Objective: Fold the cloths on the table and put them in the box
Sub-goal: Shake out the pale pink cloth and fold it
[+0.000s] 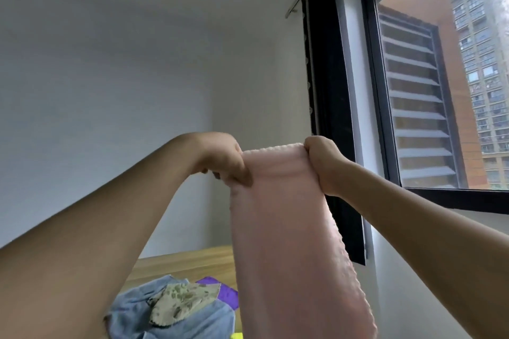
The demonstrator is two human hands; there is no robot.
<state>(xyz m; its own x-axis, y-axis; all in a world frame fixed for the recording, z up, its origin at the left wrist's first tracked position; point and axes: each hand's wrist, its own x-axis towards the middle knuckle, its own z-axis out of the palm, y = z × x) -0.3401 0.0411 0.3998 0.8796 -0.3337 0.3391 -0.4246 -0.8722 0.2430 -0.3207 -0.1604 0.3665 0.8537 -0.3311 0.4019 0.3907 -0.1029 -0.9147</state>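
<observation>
Aloft, left hand [225, 158] and right hand [322, 164] pinch pink cloth [283, 228] (hanging).

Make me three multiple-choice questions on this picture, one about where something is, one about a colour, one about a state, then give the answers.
1. Where does the floral cloth lie?
A. on the light blue cloth
B. on the window sill
C. in a box

2. What colour is the held towel?
A. green
B. pink
C. black

3. How is the towel held?
A. lying flat on the table
B. by one hand
C. hanging, gripped by both hands

Answers: 1 A, it rests atop the blue pile. 2 B, pale pink. 3 C, the left hand and right hand grip its top corners.
</observation>
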